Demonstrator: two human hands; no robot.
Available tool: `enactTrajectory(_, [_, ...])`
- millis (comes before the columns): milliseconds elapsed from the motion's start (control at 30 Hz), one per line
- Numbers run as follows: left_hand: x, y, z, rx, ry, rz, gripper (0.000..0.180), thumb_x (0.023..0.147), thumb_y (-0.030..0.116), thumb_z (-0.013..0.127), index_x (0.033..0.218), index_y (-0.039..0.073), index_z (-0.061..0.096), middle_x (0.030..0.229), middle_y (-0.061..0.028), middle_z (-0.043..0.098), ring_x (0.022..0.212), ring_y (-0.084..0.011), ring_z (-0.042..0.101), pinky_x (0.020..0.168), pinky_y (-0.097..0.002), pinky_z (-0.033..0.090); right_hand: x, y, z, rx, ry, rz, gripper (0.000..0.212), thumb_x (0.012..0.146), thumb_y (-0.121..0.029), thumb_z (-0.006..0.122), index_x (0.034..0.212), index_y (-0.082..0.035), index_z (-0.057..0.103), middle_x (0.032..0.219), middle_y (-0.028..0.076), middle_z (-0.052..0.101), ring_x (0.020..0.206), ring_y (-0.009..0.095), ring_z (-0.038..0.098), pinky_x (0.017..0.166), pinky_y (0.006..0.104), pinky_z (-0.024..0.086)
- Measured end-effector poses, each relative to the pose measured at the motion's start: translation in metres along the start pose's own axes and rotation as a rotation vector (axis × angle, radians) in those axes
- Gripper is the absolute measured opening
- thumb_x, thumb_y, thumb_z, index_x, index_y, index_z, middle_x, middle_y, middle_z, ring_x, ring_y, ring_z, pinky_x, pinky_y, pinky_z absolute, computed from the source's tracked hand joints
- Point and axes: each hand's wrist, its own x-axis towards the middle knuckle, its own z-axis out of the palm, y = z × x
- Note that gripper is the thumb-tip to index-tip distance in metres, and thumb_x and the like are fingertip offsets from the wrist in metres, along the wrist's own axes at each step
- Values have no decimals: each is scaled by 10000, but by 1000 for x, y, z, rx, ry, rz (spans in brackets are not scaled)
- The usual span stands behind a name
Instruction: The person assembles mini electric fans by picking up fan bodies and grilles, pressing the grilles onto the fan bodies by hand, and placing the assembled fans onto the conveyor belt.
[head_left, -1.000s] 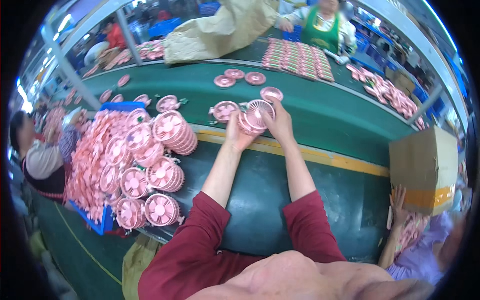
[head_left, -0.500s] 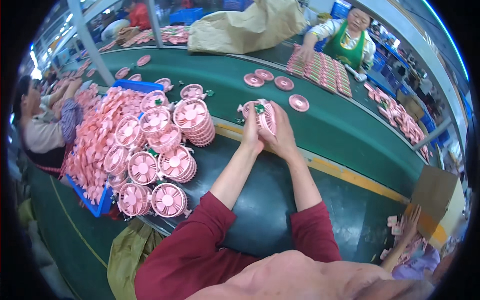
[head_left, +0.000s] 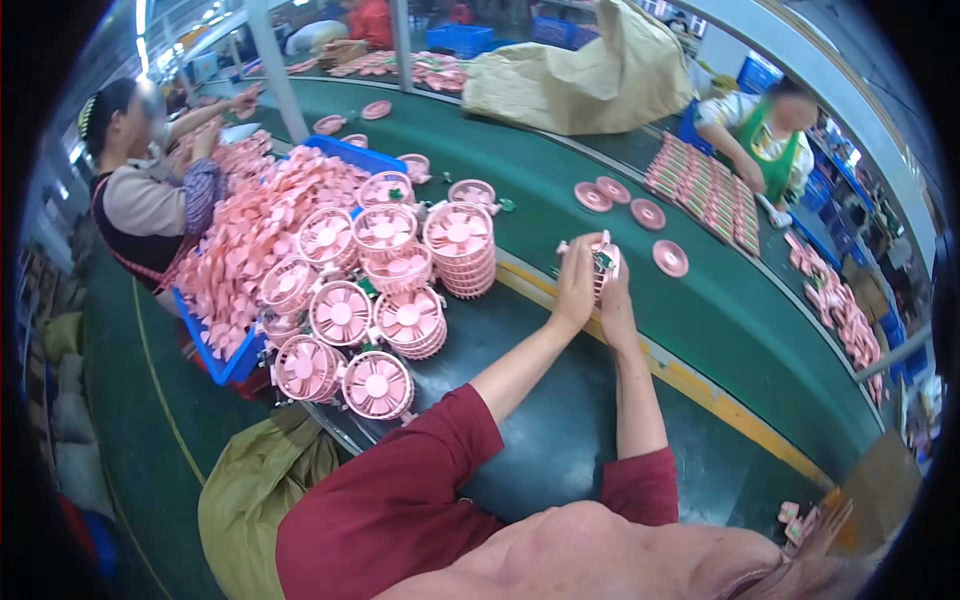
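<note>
Hands first: my left hand (head_left: 576,285) and right hand (head_left: 617,305) are both closed around one pink fan grille (head_left: 603,262), held upright over the green belt (head_left: 720,310) at about one o'clock. I should keep my grip even and gentle, I judge, so the thin ribs don't bend. Stacked grilles (head_left: 460,245) wait at ten o'clock, loose pink discs (head_left: 648,213) beyond.

A pink round fan grille (head_left: 600,265), ribbed with spokes, stands on edge, raised above the green counter (head_left: 560,200). A small green part shows at its top. It sits pinched between both hands, just left of four flat pink discs.
</note>
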Motion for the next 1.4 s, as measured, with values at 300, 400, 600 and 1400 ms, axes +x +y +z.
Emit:
enactTrajectory(300, [-4, -10, 2, -122, 40, -195, 504, 1051, 438, 326, 1332, 35, 435, 1133, -48, 561, 1014, -120, 554, 898, -264, 453, 4, -42, 6, -116, 33, -64, 598, 989, -385, 405, 1443, -5, 319, 1407, 208, 418, 1290, 334, 450, 1072, 381, 338])
enactTrajectory(400, [-5, -8, 11, -29, 24, -115, 396, 1018, 244, 489, 1331, 12, 422, 1106, -59, 553, 991, -100, 530, 870, -245, 444, 7, -26, 0, -2, 41, -24, 569, 1000, -356, 395, 1442, -7, 320, 1392, 184, 435, 1257, 311, 476, 1059, 358, 350])
enactTrajectory(600, [0, 1, -4, -549, 44, -475, 544, 1020, 525, 348, 1212, 50, 530, 1031, -62, 626, 909, -147, 628, 782, -300, 531, 4, -35, 1, -234, -19, -233, 702, 934, -469, 483, 1429, 6, 333, 1426, 212, 402, 1361, 350, 351, 1128, 403, 262])
enactTrajectory(1400, [-13, 18, 11, -65, -46, -15, 432, 1048, 207, 360, 1440, 36, 302, 1218, -116, 493, 1045, -143, 515, 910, -279, 427, 1, -45, -1, -148, 30, -71, 527, 1005, -421, 358, 1408, -83, 357, 1288, 165, 527, 1171, 292, 550, 973, 358, 419])
